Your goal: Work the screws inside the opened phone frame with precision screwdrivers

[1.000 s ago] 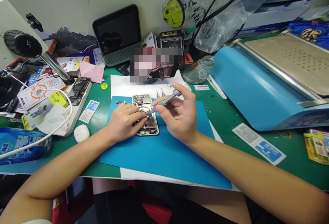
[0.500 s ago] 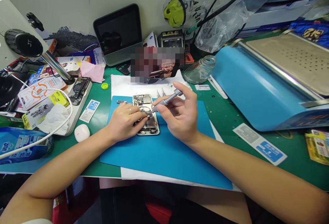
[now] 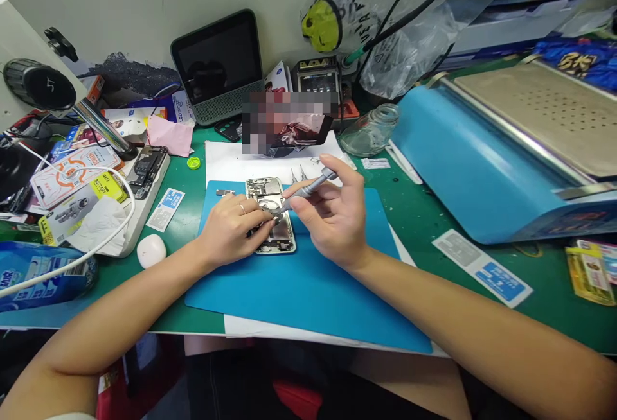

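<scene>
The fingers of the right hand point(image 3: 337, 218) pinch a grey screwdriver point(image 3: 313, 187), and those of the left hand point(image 3: 234, 227) curl close by its tip, but I can't tell if they hold anything. Under them, an open phone point(image 3: 283, 243) with a pale rim and shiny and dark bits lies at the blue mat's point(image 3: 308, 298) far edge. Near the surface's point(image 3: 424, 227) left edge, a yellow label point(image 3: 110, 187) says "BATTERY".

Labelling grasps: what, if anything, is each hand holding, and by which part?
Right hand: grey screwdriver, by its handle. Left hand: partly over the opened phone; can't tell if it grips anything.
</scene>
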`<control>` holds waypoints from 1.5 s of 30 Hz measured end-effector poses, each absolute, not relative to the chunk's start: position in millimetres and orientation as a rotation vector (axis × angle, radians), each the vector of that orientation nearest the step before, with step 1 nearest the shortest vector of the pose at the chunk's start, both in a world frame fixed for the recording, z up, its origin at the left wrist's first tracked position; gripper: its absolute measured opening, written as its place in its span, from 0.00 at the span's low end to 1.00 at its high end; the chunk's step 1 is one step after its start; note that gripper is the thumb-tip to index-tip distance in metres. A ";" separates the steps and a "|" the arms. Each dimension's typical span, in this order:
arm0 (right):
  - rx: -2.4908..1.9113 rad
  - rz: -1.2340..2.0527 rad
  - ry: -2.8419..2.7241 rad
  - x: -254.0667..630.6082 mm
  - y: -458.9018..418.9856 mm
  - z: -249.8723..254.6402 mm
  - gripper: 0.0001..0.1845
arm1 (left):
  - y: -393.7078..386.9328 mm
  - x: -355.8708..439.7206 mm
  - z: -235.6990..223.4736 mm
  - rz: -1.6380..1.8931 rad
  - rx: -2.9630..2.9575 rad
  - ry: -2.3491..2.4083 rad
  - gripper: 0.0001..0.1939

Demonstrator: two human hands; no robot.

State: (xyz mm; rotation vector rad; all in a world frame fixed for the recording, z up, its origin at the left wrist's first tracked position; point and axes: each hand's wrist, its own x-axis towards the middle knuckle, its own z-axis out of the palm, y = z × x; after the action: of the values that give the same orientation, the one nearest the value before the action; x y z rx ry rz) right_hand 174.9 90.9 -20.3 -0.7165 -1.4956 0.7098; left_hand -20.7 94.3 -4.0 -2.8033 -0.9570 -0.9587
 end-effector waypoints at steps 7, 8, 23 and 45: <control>-0.711 0.692 -1.503 175.3 91.1 -20.4 0.29 | 94.3 -22.1 -5.4 -0.961 -2.808 -0.961 0.10; -0.709 0.695 -1.502 175.6 91.2 -20.6 0.29 | 94.2 -22.1 -5.4 -0.960 -2.809 -0.964 0.10; -0.715 0.683 -1.437 175.7 90.2 -19.5 0.30 | 93.4 -20.8 -3.0 -0.976 -2.770 -0.998 0.10; -0.690 0.686 -1.442 174.6 90.2 -18.4 0.29 | 93.9 -21.4 -3.1 -0.959 -2.773 -1.031 0.10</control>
State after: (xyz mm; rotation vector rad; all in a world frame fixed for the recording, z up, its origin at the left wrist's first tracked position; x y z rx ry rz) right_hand 174.6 90.2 -18.4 -0.6903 -1.4416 0.6865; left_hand -21.4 93.9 -3.1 -2.7728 -1.0315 -0.9586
